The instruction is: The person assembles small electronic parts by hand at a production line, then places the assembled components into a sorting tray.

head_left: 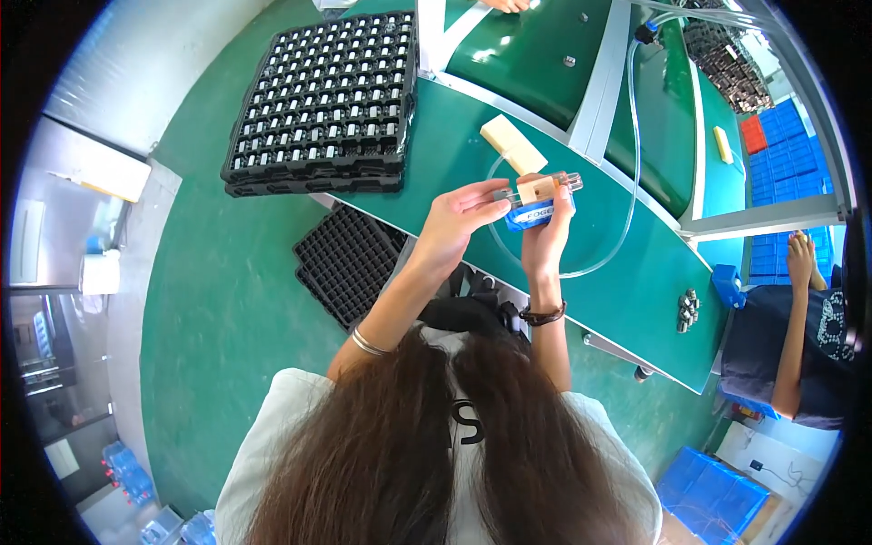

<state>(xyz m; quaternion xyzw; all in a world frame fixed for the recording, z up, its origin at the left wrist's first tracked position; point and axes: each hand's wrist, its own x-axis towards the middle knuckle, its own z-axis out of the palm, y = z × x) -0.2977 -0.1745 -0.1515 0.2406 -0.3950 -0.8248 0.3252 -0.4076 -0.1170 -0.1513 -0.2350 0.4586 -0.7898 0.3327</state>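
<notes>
My right hand (547,243) is wrapped round a small blue-and-tan block (536,193) with printing on its blue side. Shiny metal cylindrical pieces (570,181) show at the block's right end, by my right thumb. Thumb and fingers of my left hand (454,218) pinch a small metal piece (505,194) at the block's left end. Both hands are raised over the near edge of the green worktable (454,136). Just beyond them lies a cream-coloured block (511,143) with a clear hose running from beside it.
Stacked black trays (313,173) filled with small metal parts stand at the left. Empty-pocketed black trays (341,263) sit lower down. A pile of metal parts (688,311) lies at the right. A clear hose (627,200) loops across the table. Another person's arm (792,345) is at the far right.
</notes>
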